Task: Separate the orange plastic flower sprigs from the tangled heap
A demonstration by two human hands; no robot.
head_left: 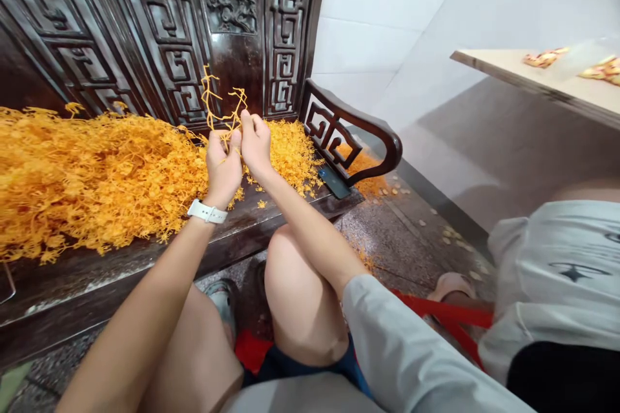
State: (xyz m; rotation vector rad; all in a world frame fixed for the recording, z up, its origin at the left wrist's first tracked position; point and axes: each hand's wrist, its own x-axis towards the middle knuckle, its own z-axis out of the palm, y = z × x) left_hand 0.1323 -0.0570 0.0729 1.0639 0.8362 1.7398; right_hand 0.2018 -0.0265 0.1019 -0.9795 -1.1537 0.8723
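My left hand (pixel 224 169), with a white watch on its wrist, is closed around the lower part of a thin yellow branched stem (pixel 210 100). Beside it, my right hand (pixel 256 144) pinches the same stem on its right side, the fingertips hiding the exact spot. The bare, crooked twigs rise above both hands. Under and behind them, a smaller pile of yellow sprig pieces (pixel 293 155) lies on the dark wooden bench (pixel 261 222). To the left spreads a large heap of yellow branching sprigs (pixel 101 181).
A phone (pixel 334 182) rests at the bench's right end, below the carved armrest (pixel 358 119). Orange bits (pixel 371 171) and pale pieces lie on the floor. At right, another person in grey clothing (pixel 566 271) sits close, under a board (pixel 523 71) jutting out.
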